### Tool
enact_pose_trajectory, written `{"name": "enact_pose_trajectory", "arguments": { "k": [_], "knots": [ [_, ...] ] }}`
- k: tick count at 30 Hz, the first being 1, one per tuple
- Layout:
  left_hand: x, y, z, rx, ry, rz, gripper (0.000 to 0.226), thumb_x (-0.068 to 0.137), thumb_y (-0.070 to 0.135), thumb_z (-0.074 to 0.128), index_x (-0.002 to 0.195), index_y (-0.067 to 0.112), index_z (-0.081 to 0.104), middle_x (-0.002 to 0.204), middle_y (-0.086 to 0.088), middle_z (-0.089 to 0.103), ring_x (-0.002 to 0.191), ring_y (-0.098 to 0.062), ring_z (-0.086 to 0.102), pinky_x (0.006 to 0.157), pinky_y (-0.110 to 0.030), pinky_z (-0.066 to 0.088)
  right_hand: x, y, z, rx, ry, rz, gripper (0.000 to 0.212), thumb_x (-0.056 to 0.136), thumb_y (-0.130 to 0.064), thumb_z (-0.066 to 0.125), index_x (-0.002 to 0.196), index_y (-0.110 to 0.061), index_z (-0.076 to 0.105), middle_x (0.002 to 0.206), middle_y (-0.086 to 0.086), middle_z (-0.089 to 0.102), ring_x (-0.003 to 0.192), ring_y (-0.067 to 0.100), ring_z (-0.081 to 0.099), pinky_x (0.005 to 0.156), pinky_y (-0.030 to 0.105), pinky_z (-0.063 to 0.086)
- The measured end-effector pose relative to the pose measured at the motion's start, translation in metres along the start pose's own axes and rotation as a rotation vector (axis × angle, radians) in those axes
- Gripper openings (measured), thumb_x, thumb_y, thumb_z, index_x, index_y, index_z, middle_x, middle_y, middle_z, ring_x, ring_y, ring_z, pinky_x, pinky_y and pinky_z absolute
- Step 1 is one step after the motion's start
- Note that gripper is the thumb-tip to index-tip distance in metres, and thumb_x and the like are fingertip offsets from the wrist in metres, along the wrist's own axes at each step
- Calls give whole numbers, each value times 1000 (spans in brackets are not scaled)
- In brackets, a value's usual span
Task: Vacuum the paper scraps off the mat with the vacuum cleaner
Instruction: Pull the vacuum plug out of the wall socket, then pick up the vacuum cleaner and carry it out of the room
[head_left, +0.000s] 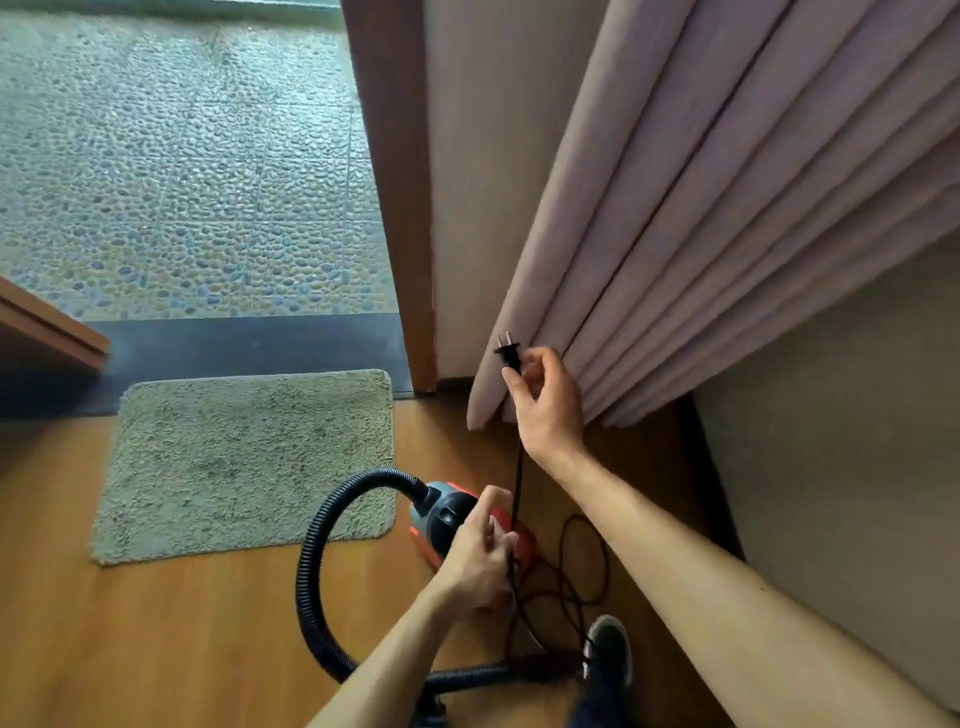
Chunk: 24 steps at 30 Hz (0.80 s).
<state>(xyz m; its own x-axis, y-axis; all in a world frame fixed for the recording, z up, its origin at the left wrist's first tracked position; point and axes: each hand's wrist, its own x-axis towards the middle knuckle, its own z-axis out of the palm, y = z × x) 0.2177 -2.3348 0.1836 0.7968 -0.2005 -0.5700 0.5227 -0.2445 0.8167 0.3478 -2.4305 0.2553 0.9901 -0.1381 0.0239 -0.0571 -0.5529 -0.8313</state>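
2 bare hands are in view, both on 1 black power cord (518, 467): nearest, the left hand (480, 564) is closed around the cord low down, in front of the vacuum body; beyond it, the right hand (545, 400) pinches the cord just below 1 plug (507, 351), raised with its 2 prongs pointing up, in front of the curtain (727, 218). 1 dark shoe (608, 649) stands at the bottom edge, beside loose loops of cord on the wooden floor (156, 623). 1 red-and-grey vacuum cleaner (452, 514) sits on the floor just beside the mat's near right corner, with 1 black ribbed hose (311, 561) arching from its front and curling back toward the shoe; the nozzle end is not shown. 1 pale shaggy mat (249, 462) lies flat by the door threshold, with pebbled paving (182, 156) beyond. Paper scraps: 0 countable; dark flecks on the pile are too small to tell. Progress, as judged: preparation only, plug not yet in a socket, no socket visible; plugging in, switching on and all vacuuming remain.
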Motion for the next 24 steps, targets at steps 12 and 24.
{"name": "enact_pose_trajectory", "arguments": {
  "k": [12,24],
  "knots": [
    [23,-55,29,-176,315,-72,30,97,4,52,106,32,49,60,12,38,59,-6,40,61,-21,43,19,45,77,-84,-397,-124,19,92,-22,65,103,-8,59,81,-2,60,74,15,56,67,24,39],
    [60,-107,129,-404,570,-337,42,97,3,49,101,45,46,69,-1,48,63,-14,57,72,-49,58,2,137,102,-229,-840,-251,17,92,-31,61,103,-20,55,86,-5,66,84,21,65,74,34,51]
  ]
}}
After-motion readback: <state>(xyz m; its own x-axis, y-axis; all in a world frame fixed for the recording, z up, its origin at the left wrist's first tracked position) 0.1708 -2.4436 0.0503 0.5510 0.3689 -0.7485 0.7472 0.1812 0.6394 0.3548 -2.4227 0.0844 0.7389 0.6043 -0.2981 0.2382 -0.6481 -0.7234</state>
